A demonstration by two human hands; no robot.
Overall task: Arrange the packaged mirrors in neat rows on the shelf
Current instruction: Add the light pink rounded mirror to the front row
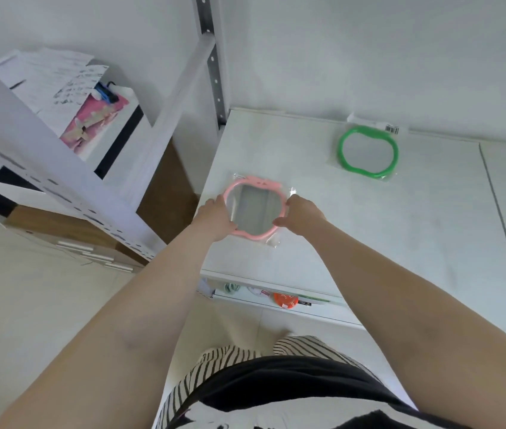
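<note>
A person's left hand (218, 218) and right hand (299, 213) grasp opposite edges of a pink mirror (254, 209), sealed in a clear bag, lying flat near the front left of a white shelf (431, 230). A green mirror (368, 153), also bagged, lies well apart toward the back wall. These 2 mirrors look light and stiff, but the glass is likely fragile and the plastic slippery; gripping the rigid frame at both sides seems the safest hold.
</note>
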